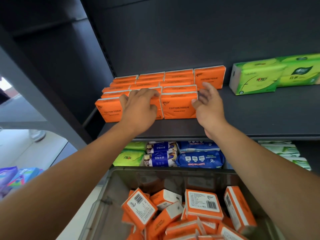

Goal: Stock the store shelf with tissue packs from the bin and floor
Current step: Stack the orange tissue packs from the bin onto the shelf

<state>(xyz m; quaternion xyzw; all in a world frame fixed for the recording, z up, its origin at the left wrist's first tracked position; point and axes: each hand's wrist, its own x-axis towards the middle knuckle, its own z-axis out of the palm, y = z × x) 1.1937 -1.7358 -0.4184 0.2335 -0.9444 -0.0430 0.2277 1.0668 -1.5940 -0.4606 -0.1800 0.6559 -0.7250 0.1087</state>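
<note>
Several orange tissue packs stand in rows on the dark shelf (251, 116). My left hand (140, 106) rests on the front left orange pack (109, 111), fingers curled over its top edge. My right hand (207, 103) hovers with spread fingers just right of the front right orange pack (179, 108), holding nothing; whether it touches the pack is unclear. One more orange pack (210, 77) stands further back at the right end of the rows. Below me, a clear bin (110, 193) holds several loose orange packs (204, 204).
Green tissue packs (254, 78) stand on the same shelf at the right, with bare shelf in front of them. The lower shelf holds green (129, 157), blue-and-white (161, 154) and blue (200, 158) packs. Colourful packs (13, 177) lie at the far left.
</note>
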